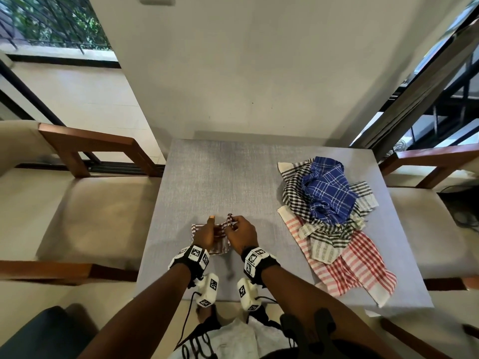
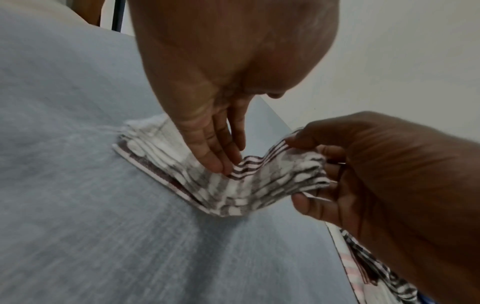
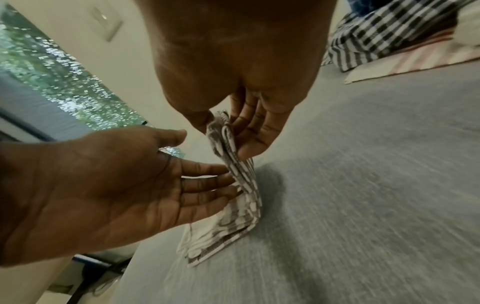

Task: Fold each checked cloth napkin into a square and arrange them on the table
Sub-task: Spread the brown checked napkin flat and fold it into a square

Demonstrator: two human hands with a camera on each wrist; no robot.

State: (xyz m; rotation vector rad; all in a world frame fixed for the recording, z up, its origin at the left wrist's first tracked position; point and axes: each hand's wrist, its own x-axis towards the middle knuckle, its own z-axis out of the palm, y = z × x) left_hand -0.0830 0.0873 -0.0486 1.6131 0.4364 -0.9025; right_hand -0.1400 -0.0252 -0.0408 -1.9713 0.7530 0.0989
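A small brown-and-white checked napkin [image 1: 216,246], folded several layers thick, lies near the front edge of the grey table [image 1: 220,177]. My left hand [image 2: 221,164] presses its straight fingers on the middle of the napkin [image 2: 168,158], holding the flat part down. My right hand [image 3: 226,135] pinches the napkin's right end between thumb and fingers and holds that flap [image 3: 244,185] up off the table, bent over toward the left hand [image 3: 103,185]. In the head view both hands, left [image 1: 207,230] and right [image 1: 233,226], cover most of the cloth.
A loose pile of unfolded napkins lies on the table's right half: a blue one [image 1: 326,190] on top, black-checked ones [image 1: 295,187], and a red-checked one [image 1: 357,260] reaching the front edge. Wooden-armed chairs [image 1: 85,143] flank the table. A wall stands behind it.
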